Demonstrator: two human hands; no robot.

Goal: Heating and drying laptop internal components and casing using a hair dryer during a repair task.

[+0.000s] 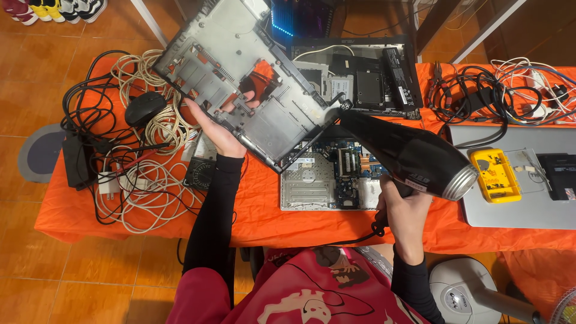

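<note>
Currently left hand [217, 129] grips the tilted grey laptop bottom cover [240, 72] from beneath, right hand [403, 207] clasps the black hair dryer [414, 157], nozzle just beside the cover's edge.

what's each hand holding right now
Left hand: closed on the grey laptop bottom cover, held tilted.
Right hand: closed on the black hair dryer.

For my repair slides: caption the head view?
Left hand lifts grey plastic laptop base cover; right hand aims black hair dryer.
</note>
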